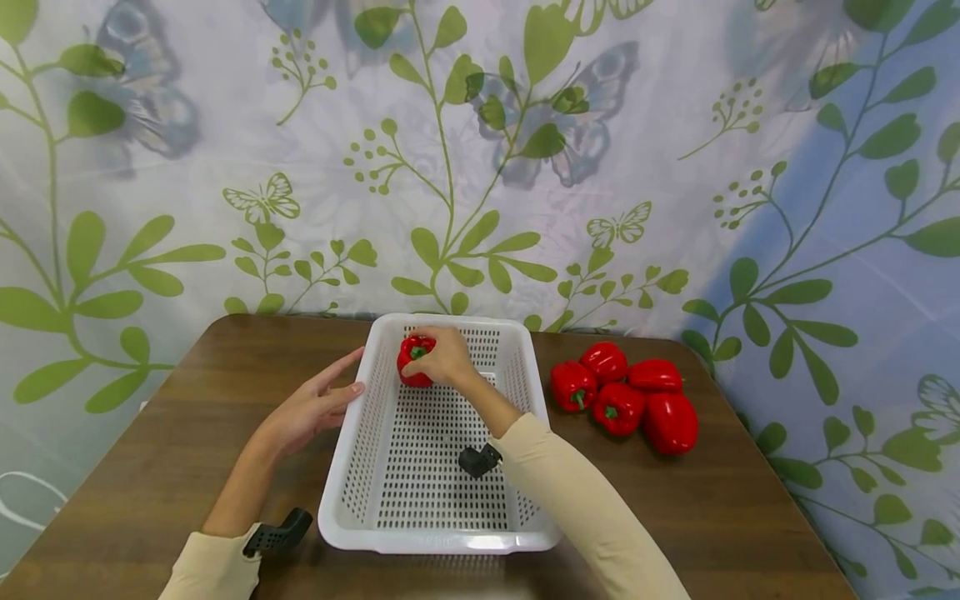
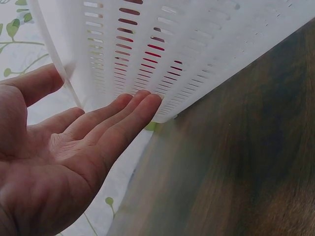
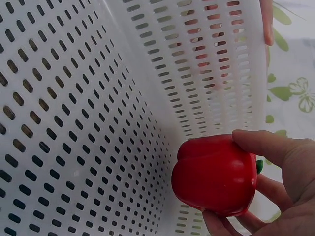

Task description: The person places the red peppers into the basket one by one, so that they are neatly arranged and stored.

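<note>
A white perforated plastic basket (image 1: 442,542) stands in the middle of the table. Inside it, at the far left corner, my right hand (image 1: 447,357) grips a red bell pepper (image 1: 414,377) with a green stem. In the right wrist view, thumb and fingers span the bell pepper (image 3: 214,174) near its stem end. My left hand (image 1: 311,410) is at the outside of the basket's left wall, its fingers extended along the rim. The left wrist view shows that hand (image 2: 74,147) with fingers nearly straight against or close beside the slotted wall (image 2: 197,44).
Several more red bell peppers (image 1: 617,408) lie grouped on the brown wooden table (image 1: 720,517), right of the basket. Behind the table hangs a cloth (image 1: 480,167) printed with leaves and butterflies. Dark wrist cameras (image 1: 279,533) sit on both sleeves.
</note>
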Tool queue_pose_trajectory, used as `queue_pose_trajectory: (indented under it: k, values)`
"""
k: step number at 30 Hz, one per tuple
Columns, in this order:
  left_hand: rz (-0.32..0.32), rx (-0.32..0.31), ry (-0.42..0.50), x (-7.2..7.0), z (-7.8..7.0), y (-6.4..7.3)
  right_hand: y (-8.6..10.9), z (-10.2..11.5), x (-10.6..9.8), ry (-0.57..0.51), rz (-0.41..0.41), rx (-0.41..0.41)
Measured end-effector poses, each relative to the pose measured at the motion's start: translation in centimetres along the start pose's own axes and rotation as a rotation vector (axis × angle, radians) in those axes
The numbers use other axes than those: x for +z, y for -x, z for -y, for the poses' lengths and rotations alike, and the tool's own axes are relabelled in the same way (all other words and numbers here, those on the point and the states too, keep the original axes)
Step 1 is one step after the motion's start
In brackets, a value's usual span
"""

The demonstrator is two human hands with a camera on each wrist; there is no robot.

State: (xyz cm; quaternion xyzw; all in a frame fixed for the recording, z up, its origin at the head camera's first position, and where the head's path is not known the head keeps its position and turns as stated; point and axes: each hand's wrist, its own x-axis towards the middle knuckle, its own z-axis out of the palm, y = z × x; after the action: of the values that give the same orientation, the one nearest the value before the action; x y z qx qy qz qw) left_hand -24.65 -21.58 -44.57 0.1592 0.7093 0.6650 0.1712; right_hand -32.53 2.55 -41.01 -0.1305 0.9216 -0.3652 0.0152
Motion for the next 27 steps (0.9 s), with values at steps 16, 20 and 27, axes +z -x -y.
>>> queue_pose_trajectory:
  k: [16,20,27]
  values:
    - [0.000,0.004,0.015,0.30,0.16,0.19,0.49,-0.22,0.43,-0.006,0.047,0.040]
    - [-0.001,0.008,0.020,0.25,0.15,0.13,0.31,-0.35,0.34,0.033,0.061,0.000]
    - [-0.010,-0.015,0.021,0.18,0.20,0.18,0.45,-0.33,0.34,0.093,0.097,-0.035]
